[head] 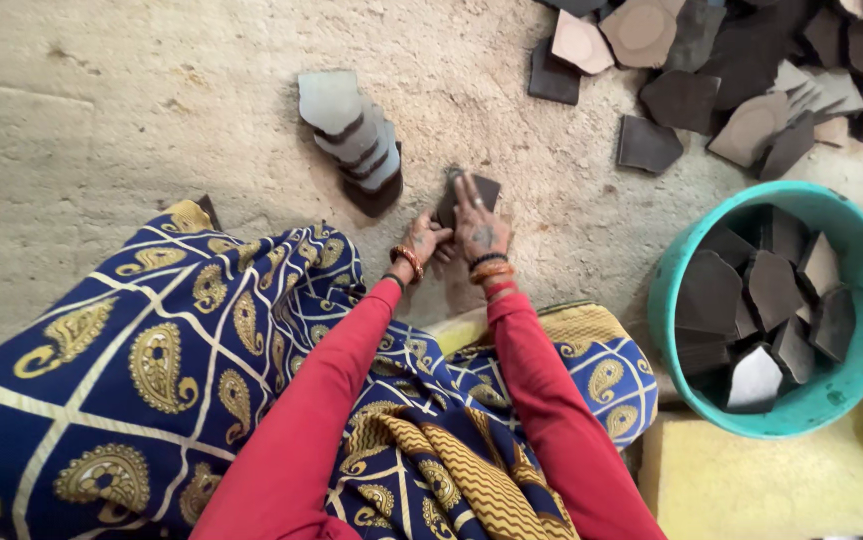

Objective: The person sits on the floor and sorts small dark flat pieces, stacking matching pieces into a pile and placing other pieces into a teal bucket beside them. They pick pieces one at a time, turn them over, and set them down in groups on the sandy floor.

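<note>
Your left hand (423,240) curls against the near edge of a dark flat piece (471,195) lying on the sandy floor (101,120), while your right hand (479,232) lies flat on top of it, fingers stretched forward. Just beyond to the left stands a leaning stack of pieces (356,140); a teal tub (851,390) sits right, a loose heap (751,70) farther off.
</note>
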